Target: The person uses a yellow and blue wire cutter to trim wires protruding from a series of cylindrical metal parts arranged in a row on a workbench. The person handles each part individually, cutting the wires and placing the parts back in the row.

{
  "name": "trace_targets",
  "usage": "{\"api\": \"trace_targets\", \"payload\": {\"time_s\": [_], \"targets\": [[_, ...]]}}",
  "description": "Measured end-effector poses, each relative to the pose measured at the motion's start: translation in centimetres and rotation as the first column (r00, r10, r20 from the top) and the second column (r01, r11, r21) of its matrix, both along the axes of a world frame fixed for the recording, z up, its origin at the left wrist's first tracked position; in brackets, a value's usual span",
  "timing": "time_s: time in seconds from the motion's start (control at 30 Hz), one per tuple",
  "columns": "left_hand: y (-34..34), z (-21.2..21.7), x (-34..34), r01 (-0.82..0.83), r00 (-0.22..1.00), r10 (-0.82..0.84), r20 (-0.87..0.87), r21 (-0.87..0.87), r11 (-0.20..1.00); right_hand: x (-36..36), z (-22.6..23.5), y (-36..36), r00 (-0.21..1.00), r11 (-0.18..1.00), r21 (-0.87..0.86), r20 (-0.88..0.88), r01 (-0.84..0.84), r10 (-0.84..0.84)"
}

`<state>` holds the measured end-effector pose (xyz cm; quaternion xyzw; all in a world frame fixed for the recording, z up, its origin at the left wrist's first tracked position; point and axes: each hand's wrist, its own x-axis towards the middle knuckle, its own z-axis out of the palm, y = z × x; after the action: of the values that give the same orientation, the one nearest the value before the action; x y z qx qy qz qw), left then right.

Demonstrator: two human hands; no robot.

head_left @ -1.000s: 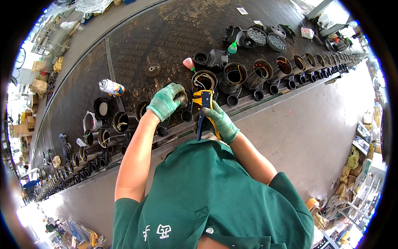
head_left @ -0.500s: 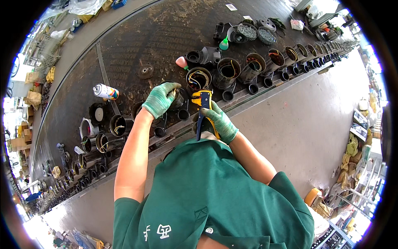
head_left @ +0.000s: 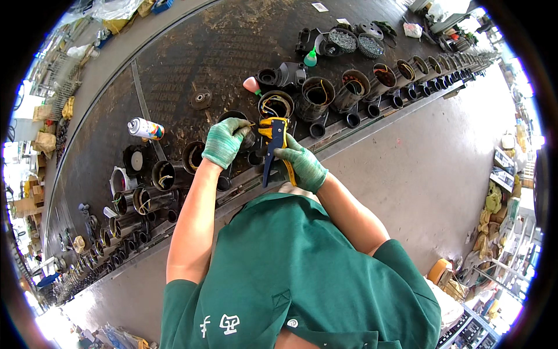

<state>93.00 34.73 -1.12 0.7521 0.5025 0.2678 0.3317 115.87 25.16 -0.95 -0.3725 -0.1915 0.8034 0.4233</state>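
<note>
My right hand, in a green glove, is closed round the handles of a wire stripper with yellow jaws and a dark blue grip. The tool stands with its jaws pointing away from me. To its left, my gloved left hand pinches a thin yellowish wire, whose tip reaches toward the jaws. Under that hand sits a dark metal cylinder, partly hidden by the glove. Just beyond the jaws stands another open cylinder with pale wires inside.
Rows of similar cylinders run along the table edge on both sides. A spray can lies at left. Beyond are a pink-topped bottle, a green bottle, a round metal part and bowls of small metal pieces.
The wire stripper and my right hand have moved a little left, toward my left hand. My left hand has shifted slightly nearer and right, still pinched.
</note>
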Motion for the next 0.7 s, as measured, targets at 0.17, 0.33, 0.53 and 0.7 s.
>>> {"api": "trace_targets", "payload": {"time_s": [0.17, 0.33, 0.53, 0.7], "targets": [[0.0, -0.1, 0.4, -0.003, 0.999, 0.006, -0.044, 0.051, 0.999, 0.3, -1.2, 1.7, 0.999, 0.998, 0.052, -0.017, -0.039, 0.04], [0.5, 0.2, 0.3, 0.071, 0.99, -0.061, -0.129, 0.075, 0.995, 0.4, -0.8, 2.4, 0.998, 0.998, 0.011, -0.017, -0.057, 0.058], [0.8, 1.5, 0.7, 0.149, 0.969, -0.137, -0.206, 0.045, 0.988, 0.3, 0.2, 2.4, 0.993, 0.999, 0.024, 0.107, -0.049, 0.046], [0.6, 0.6, 0.4, 0.124, 0.988, -0.116, -0.106, 0.071, 0.99, 0.2, -0.7, 2.2, 0.993, 0.997, 0.082, 0.114, 0.01, -0.019]]}}
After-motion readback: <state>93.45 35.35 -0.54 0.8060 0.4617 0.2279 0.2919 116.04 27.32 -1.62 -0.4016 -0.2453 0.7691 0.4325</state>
